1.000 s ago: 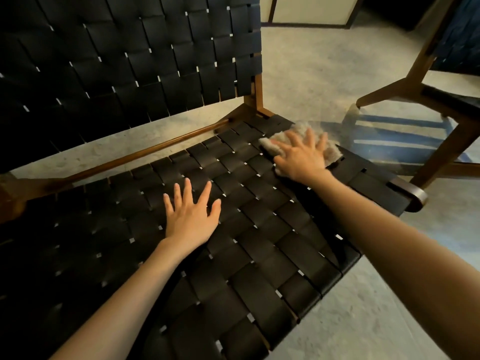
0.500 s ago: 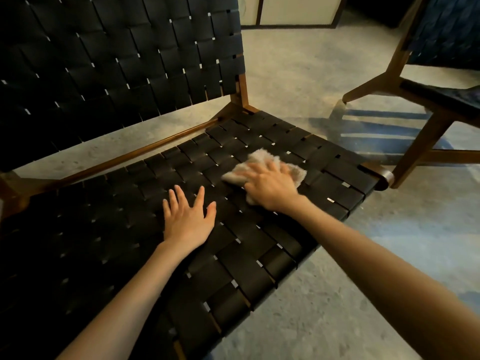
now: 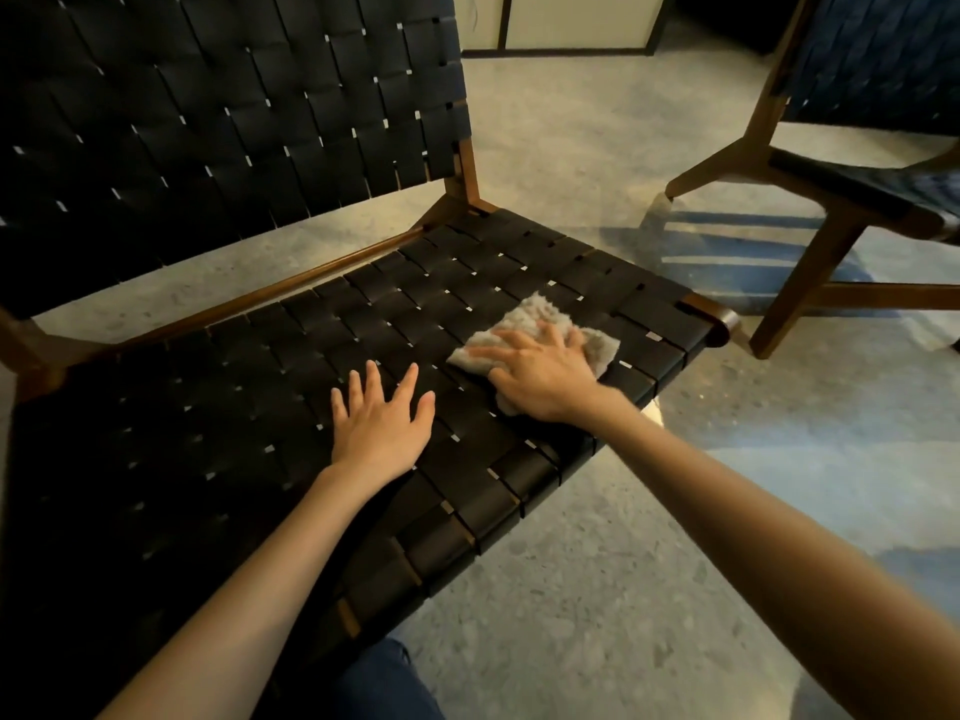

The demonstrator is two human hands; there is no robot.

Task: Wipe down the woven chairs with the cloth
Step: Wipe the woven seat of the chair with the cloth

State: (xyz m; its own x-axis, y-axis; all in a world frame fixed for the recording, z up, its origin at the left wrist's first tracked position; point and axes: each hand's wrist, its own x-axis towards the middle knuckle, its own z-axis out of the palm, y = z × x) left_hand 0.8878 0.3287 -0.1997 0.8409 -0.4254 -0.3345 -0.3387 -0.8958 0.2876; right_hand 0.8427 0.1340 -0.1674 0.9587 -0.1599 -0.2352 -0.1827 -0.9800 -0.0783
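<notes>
At the far left the black strap backrest (image 3: pixel 208 122) of the nearer woven chair (image 3: pixel 234 433) rises out of shadow, with a thin brown wooden rail (image 3: pixel 260 298) running along the back edge of the wide seat below it; the seat is a weave of broad dark straps with small pale gaps between them. The left hand (image 3: pixel 382 431) lies flat on the seat near its middle, palm down, fingers straight and spread, holding nothing; its forearm comes in from the lower left. Just to the right of it, apart from the left thumb, lies the cloth (image 3: pixel 535 317), a pale grey, fuzzy, crumpled rag resting on the right part of the seat, short of the front right corner. The right hand (image 3: pixel 545 374) is laid on top of the cloth, palm down, with fingers extended and splayed toward the left, pressing it onto the straps rather than clutching it; the cloth shows beyond the fingertips toward the backrest, at the right past the knuckles and as a small fold under the heel of the hand, so most of it sits beneath and ahead of the palm. Further right the seat ends in a rounded wooden corner (image 3: pixel 719 322); beyond a strip of speckled grey floor (image 3: pixel 597 589) stands a second woven chair (image 3: pixel 852 189) with angled brown legs and dark blue-black straps, well apart from the hands. At the bottom edge a blue trouser leg (image 3: pixel 384 688) shows below the seat front.
</notes>
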